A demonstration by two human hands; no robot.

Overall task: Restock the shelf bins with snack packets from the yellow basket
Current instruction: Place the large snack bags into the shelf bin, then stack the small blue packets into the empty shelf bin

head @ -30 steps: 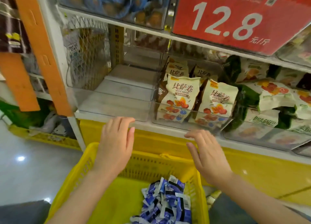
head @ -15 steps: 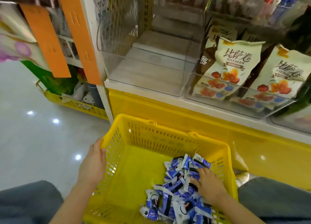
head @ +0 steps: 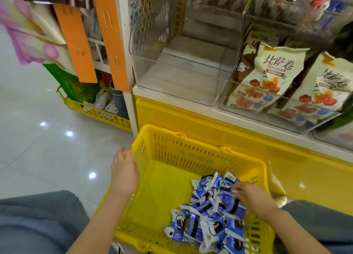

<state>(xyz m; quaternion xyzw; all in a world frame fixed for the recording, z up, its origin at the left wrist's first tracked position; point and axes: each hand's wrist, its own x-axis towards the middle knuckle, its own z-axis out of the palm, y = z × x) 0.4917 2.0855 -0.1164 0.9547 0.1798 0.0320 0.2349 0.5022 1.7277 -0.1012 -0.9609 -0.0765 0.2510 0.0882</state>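
Right hand [head: 254, 200] curls fingers-down into the blue snack packets [head: 208, 215] heaped in the yellow basket's [head: 172, 145] near-right corner, grip I cannot confirm, left hand [head: 124, 169] flat against its left rim, and I judge the empty clear bin [head: 177, 89] lies up and forward-left

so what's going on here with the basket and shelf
A person's left hand rests against the left rim of the yellow basket while the right hand curls round blue snack packets heaped inside it. The clear shelf bin above holds none yet; the next bin holds cream packets.
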